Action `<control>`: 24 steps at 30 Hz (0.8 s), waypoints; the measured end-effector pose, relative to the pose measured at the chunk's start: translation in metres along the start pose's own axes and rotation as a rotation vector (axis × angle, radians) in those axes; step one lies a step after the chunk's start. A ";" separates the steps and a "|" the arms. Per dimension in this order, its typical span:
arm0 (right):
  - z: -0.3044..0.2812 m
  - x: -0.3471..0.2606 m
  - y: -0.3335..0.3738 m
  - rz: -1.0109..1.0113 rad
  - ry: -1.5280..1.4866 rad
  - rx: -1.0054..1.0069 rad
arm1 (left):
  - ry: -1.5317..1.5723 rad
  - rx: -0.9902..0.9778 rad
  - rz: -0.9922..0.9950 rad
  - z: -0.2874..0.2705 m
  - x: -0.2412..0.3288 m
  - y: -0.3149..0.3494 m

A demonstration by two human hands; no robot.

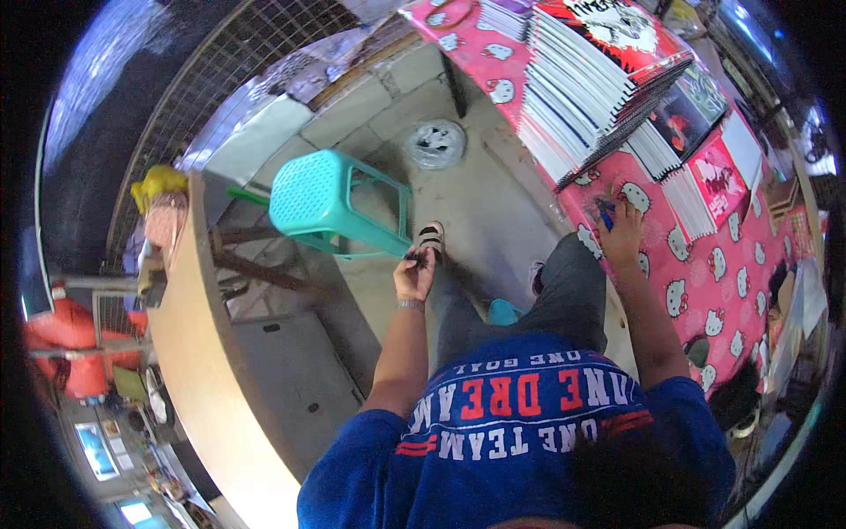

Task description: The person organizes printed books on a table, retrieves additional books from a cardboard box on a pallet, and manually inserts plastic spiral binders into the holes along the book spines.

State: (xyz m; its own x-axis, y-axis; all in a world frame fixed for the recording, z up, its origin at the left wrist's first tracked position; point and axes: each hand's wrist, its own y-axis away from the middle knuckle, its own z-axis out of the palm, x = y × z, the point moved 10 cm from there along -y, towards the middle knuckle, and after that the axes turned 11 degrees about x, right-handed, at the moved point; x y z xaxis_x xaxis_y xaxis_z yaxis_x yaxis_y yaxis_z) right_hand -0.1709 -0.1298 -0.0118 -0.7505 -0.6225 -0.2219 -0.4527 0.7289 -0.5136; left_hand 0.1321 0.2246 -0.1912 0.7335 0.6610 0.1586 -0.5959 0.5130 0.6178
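My left hand is raised over my lap, fingers closed on a small tuft of black strands. It is too small to tell exactly what they are. My right hand reaches to the edge of a table with a pink cartoon-print cover. Its fingers are closed around a small blue object with a dark part, mostly hidden by the hand. Close beyond that hand lie stacks of spiral-bound notebooks with red and black covers.
A turquoise plastic stool stands ahead to the left. On the floor in front is a round bundle wrapped in clear plastic. A pale wooden tabletop curves along my left. Wire mesh stands at the far left.
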 end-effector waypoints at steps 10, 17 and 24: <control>0.025 0.021 0.009 0.103 0.004 -0.163 | -0.007 0.189 0.141 0.125 0.026 -0.175; 0.015 0.020 0.011 0.096 0.021 -0.177 | -0.700 0.352 -0.031 0.113 0.009 -0.220; 0.007 0.019 0.001 0.117 -0.027 -0.118 | -1.265 0.545 -0.194 -0.108 -0.027 -0.100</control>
State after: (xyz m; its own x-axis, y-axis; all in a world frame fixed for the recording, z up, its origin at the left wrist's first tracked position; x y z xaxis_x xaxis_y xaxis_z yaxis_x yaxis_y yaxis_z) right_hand -0.1819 -0.1424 -0.0226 -0.7890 -0.5375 -0.2976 -0.4173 0.8243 -0.3825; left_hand 0.1366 0.2147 -0.3409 0.7573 -0.4847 0.4377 -0.4655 0.0696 0.8823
